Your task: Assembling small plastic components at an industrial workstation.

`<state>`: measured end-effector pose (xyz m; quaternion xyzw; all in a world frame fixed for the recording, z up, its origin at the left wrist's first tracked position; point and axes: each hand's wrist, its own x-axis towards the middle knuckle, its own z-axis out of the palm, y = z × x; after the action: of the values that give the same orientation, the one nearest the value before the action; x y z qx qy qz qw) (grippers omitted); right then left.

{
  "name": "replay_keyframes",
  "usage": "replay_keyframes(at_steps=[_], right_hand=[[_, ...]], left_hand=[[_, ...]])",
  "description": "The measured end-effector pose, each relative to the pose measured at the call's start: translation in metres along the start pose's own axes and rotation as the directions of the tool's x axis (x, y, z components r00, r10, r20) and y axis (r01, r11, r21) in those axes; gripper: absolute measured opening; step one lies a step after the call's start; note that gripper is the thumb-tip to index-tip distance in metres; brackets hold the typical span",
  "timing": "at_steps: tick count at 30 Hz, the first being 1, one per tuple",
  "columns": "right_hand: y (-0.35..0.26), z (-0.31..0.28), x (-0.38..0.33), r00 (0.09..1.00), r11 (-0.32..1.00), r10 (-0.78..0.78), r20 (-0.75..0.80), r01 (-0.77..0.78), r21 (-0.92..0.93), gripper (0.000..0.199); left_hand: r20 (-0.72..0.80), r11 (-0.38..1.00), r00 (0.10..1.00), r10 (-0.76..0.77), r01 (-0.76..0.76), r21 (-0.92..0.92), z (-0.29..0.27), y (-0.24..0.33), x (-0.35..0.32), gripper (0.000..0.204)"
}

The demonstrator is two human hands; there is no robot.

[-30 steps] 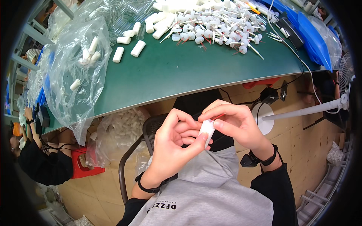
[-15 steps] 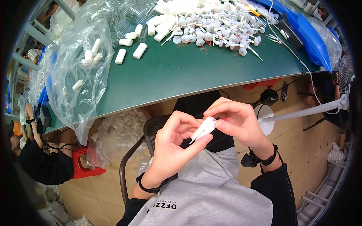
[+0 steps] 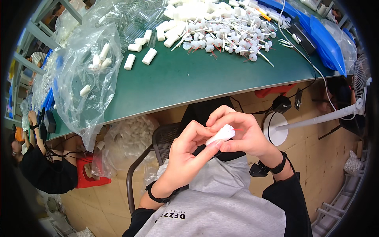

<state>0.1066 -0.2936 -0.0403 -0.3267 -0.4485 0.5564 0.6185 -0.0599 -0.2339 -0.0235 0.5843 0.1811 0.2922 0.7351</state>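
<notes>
Above my lap, my left hand (image 3: 191,148) grips a short white cylinder (image 3: 223,134) between thumb and fingers. A thin red wire sticks out of its right end. My right hand (image 3: 242,132) curls around that same end, thumb below and fingers above, partly hiding the piece. On the green table (image 3: 158,83) ahead lie loose white cylinders (image 3: 149,56), with more piled behind them. To their right is a heap of small white disc-topped parts (image 3: 221,37) with thin stems and red wires.
A clear plastic bag (image 3: 85,75) holding several white cylinders hangs over the table's left edge. Clear tubes (image 3: 134,23) lie behind. Blue trays (image 3: 325,43) and a cable stand at the right. A standing fan (image 3: 359,79) is far right. A co-worker (image 3: 51,170) sits at left.
My right hand's fingers have closed further around the cylinder's wired end. Both hands and the cylinder have shifted slightly right.
</notes>
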Motion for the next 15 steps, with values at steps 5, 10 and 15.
replay_keyframes(at_steps=[5,10,15], right_hand=[[0.0004,-0.0030,-0.0012,0.998,0.998,-0.063,0.026,0.063,0.005,0.029],[-0.0010,-0.0058,-0.0014,0.995,0.995,-0.096,0.001,0.096,-0.009,0.023],[-0.0023,-0.0042,-0.0019,0.997,0.997,-0.077,-0.001,0.077,-0.007,0.020]], left_hand=[[-0.012,1.000,1.000,0.009,-0.009,0.003,0.0025,-0.0005,0.0023,0.019],[0.002,0.995,1.000,0.027,-0.027,0.100,0.0038,-0.0016,0.0042,0.028],[-0.042,0.993,0.998,0.056,-0.051,0.111,0.0044,-0.0072,0.0037,0.027]])
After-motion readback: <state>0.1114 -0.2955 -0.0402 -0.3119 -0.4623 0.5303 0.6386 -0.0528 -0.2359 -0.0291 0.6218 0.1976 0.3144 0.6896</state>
